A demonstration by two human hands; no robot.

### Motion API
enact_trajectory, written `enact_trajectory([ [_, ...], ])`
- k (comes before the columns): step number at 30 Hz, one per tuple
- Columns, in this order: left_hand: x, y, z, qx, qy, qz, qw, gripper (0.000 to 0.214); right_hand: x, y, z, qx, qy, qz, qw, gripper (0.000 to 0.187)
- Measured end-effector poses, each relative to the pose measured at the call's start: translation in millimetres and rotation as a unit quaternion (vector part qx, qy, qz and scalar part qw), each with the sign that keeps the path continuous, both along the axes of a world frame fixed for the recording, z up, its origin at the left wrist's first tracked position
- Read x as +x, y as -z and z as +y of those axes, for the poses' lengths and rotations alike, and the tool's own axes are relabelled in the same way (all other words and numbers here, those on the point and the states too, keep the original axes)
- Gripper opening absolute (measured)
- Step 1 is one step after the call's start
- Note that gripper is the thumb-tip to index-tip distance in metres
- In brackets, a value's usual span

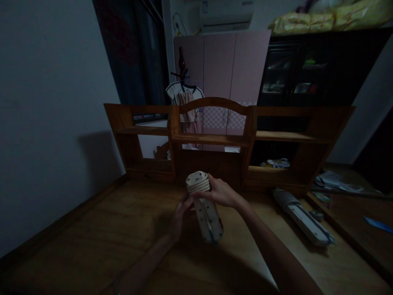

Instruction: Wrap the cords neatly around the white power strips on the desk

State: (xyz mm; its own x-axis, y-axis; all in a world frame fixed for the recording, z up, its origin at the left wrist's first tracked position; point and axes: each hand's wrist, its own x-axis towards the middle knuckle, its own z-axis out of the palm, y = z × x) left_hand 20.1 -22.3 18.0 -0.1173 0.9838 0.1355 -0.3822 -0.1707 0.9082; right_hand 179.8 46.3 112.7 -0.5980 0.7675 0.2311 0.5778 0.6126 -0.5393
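Observation:
I hold a white power strip (206, 213) above the wooden surface (101, 237), its cord wound in coils round its far end (199, 186). My right hand (220, 191) is closed over the coiled end from the right. My left hand (179, 217) grips the strip's left side from below, fingers curled against it. A bit of blue shows at the strip's near end.
A second white power strip (302, 216) lies on the wood to the right. A wooden headboard with shelves (215, 139) stands behind, with small items in its right niche. Papers (334, 180) and a blue object (377, 223) lie far right. A wall (46, 123) is at left.

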Motion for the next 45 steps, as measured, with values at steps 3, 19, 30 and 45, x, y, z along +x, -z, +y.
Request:
enact_trajectory([
  [3, -0.4, -2.9, 4.6, 0.012, 0.006, 0.026, 1.0, 0.042, 6.6, -4.4, 2.7, -0.043, -0.03, 0.013, 0.999, 0.061],
  [19, -4.0, 8.7, 10.6, 0.016, 0.083, 0.032, 0.996, 0.047, 21.8, -11.5, 5.2, -0.117, -0.122, -0.003, 0.986, 0.067],
  [30, 1.6, 22.0, 14.8, 0.004, 0.116, -0.025, 0.993, 0.05, 26.2, -7.6, 8.7, -0.1, -0.091, -0.046, 0.99, 0.07],
  [45, -1.0, 10.4, 17.4, -0.033, 0.085, 0.016, 0.996, 0.053, 19.7, -7.2, 3.9, -0.104, -0.078, -0.035, 0.991, 0.066],
])
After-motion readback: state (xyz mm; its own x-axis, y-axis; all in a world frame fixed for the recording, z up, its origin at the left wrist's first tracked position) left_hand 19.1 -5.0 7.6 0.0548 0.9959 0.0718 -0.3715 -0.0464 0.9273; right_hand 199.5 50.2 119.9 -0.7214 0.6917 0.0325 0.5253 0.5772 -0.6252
